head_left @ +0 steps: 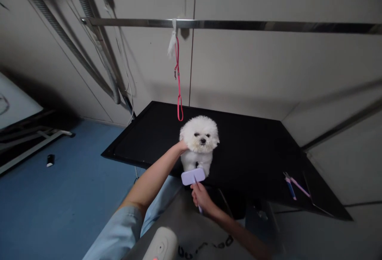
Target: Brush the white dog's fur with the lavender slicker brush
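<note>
A fluffy white dog (200, 134) stands on the black grooming table (250, 152), facing me. My left hand (182, 145) reaches to the side of its head and neck; its fingers are hidden in and behind the fur. In my right hand (202, 198) is the handle of a lavender slicker brush (192, 176), fingers wrapped round it. The flat back of the brush head faces me, in front of the dog's front legs. Whether the brush touches the fur, I cannot tell.
A pink leash (178, 81) hangs from a metal bar (227, 25) above the table. Nail clippers (290, 186) and another slim tool lie at the table's right end. A pale rounded device (162, 244) is close below me. Grey hoses (71, 49) run along the left wall.
</note>
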Demonstrator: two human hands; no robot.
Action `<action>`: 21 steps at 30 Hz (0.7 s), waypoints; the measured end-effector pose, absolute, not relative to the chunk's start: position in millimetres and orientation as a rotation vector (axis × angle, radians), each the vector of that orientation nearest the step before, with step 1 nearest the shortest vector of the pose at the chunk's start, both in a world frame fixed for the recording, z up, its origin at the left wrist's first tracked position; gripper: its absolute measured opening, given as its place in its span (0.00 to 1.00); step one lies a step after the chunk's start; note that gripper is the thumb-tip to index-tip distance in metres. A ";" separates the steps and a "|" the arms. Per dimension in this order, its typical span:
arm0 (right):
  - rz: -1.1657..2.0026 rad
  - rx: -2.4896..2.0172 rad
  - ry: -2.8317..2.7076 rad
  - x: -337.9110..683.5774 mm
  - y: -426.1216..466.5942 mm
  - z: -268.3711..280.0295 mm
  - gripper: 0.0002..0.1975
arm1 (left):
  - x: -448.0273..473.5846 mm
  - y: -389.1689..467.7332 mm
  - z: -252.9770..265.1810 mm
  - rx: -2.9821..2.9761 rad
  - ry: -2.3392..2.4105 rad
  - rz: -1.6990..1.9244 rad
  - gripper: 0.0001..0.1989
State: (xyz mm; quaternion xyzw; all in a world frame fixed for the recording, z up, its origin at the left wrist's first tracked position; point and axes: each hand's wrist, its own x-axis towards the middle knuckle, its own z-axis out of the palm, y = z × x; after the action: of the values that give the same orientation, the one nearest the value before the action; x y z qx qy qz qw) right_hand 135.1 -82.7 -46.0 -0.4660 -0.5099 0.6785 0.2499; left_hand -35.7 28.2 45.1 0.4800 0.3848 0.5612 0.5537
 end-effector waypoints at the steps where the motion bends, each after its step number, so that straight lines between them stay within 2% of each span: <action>1: 1.816 -1.211 -1.398 134.8 -80.7 -44.3 0.27 | -37.2 29.1 44.2 1.126 0.910 1.319 0.33; 5: 1.604 -1.024 -1.384 130.5 -66.0 -35.6 0.24 | -42.8 33.3 38.4 1.062 0.915 1.347 0.35; 9: 1.856 -1.234 -1.315 127.1 -73.7 -45.3 0.26 | -48.7 35.8 35.1 0.996 0.903 1.419 0.34; 11: 1.934 -1.166 -1.321 126.1 -73.7 -42.7 0.26 | -51.6 36.7 34.9 0.989 0.900 1.394 0.33; 14: 1.754 -0.979 -1.371 123.0 -61.7 -31.1 0.25 | -54.2 38.7 33.3 0.977 0.903 1.340 0.33; 17: 1.627 -1.090 -1.301 119.4 -61.9 -38.4 0.25 | -55.4 41.6 28.1 0.951 0.918 1.392 0.32; 21: 1.922 -1.265 -1.196 118.7 -88.2 -65.5 0.28 | -57.4 44.0 20.6 0.896 0.967 1.440 0.30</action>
State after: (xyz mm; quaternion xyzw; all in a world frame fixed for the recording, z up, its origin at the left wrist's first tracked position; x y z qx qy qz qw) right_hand 118.7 -88.2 -65.5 -0.4696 -0.4440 0.7136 0.2707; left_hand -57.4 44.0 20.6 0.3802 0.4103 0.6110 0.5601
